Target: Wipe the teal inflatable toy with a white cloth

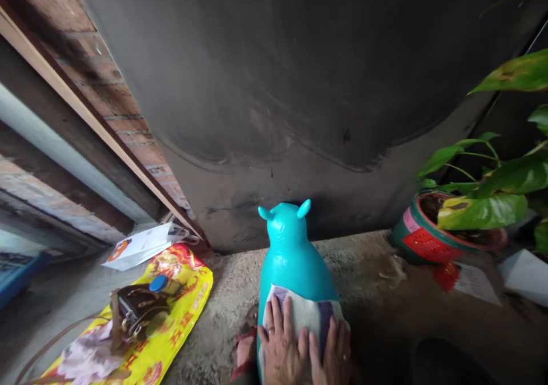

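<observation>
View from my head, looking down at the floor (385, 294) against a dark wall (274, 88). My left hand (280, 348) lies flat, fingers spread slightly, on a striped cloth (306, 313) draped over the back of a turquoise toy animal (293, 254); a ring shows on one finger. My right hand (336, 356) lies just beside it, fingers held together and flat, touching the same cloth at its right edge; it also bears a ring. Neither hand pinches the cloth: both press on it with open palms. The toy stands upright on the rough concrete floor, near the wall, at the lower middle of the view, its two small ears pointing up and its head turned away from me. Below the toy's left side a foot in a red sandal (245, 348) shows in part.

To the left, on the floor, lies a yellow printed bag (180, 311) carrying a dark brown handbag (137, 311) with a long strap, a blue-capped bottle (162, 284) and a crumpled pale cloth (88, 356). Behind it rests a white paper bag (137, 245), against a brick wall (124, 105) with a wooden rail. To the right stands a potted plant (483, 202) in a green and red pot (422, 239), well apart from the toy, with white papers (475, 282) on the floor beside it.
</observation>
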### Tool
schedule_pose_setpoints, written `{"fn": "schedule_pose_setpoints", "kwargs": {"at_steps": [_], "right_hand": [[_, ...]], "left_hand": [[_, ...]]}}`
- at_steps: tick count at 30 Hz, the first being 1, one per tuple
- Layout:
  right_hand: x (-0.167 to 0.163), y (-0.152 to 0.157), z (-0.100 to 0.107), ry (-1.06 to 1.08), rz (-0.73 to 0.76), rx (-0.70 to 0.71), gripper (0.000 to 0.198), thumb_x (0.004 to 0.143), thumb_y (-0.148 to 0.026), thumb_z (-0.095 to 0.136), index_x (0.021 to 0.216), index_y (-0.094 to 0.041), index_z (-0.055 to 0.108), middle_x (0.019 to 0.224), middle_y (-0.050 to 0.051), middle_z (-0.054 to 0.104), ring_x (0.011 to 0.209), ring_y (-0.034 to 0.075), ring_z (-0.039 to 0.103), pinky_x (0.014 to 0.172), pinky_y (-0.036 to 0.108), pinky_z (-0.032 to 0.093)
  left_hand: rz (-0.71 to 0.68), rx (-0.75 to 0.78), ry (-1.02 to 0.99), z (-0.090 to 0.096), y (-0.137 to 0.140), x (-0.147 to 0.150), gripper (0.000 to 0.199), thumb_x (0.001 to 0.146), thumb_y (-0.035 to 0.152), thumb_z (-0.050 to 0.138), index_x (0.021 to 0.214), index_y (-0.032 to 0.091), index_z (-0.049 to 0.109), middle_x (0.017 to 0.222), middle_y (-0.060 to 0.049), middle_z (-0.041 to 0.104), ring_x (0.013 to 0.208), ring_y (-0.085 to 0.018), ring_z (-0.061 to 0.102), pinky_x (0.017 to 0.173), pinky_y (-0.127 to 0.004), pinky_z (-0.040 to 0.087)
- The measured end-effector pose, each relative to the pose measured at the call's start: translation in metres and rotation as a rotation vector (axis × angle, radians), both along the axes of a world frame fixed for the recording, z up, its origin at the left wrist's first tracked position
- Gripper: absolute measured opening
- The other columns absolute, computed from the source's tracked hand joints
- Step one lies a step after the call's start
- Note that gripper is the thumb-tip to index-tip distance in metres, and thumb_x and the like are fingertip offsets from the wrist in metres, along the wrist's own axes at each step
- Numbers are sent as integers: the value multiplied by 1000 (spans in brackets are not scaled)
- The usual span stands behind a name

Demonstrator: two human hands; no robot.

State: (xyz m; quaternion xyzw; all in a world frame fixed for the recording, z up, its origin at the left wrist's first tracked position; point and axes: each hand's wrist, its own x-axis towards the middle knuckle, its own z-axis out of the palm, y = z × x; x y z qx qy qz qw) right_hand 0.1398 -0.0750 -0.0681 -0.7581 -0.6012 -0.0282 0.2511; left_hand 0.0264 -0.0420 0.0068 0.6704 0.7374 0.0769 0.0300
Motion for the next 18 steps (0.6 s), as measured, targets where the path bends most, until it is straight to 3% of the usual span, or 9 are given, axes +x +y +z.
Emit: {"fn": "schedule_pose_setpoints", "kwargs": {"at_steps": [2,5,9,11,13,15,18], "right_hand": [[-3,36,14,49,-64,-107,75,90,-59,31,145,-8,27,142,28,40,130,44,41,88,62,48],[2,94,39,125,27,-284,68,92,-56,27,143,-11,31,149,21,34,138,38,31,97,57,44],[9,138,59,158,85,-303,63,94,-54,24,144,-17,29,151,15,33,137,35,33,96,55,46],[9,131,57,163,81,-296,65,93,-56,22,144,-17,31,150,15,34,136,36,35,93,55,48],[9,104,43,160,37,-265,67,92,-57,22,143,-15,32,147,18,39,135,37,37,88,54,51],[9,65,17,120,-18,-153,65,92,-56,24,138,-14,41,139,20,48,130,36,43,86,52,52],[12,15,-26,11,6,61,46,92,-47,29,115,-24,63,117,15,66,117,35,56,94,54,49]], "left_hand": [[6,11,27,5,18,5,58,90,39,38,144,23,26,155,-21,24,142,-36,27,103,-61,38],[74,59,78,13,51,18,58,92,38,34,145,18,24,153,-25,26,141,-39,28,103,-63,36],[164,70,107,23,80,27,59,93,39,34,144,11,25,150,-29,31,138,-42,31,99,-64,39],[140,80,116,23,75,25,60,92,41,36,144,11,26,150,-28,31,138,-41,32,98,-61,41],[69,109,131,19,58,22,61,91,42,38,144,15,27,151,-26,31,139,-39,31,98,-58,42],[13,146,140,10,35,20,61,88,42,42,143,17,32,151,-24,31,140,-38,30,100,-58,40],[-6,151,134,-1,7,23,62,79,42,54,136,21,45,149,-22,37,138,-38,33,105,-62,34]]}}
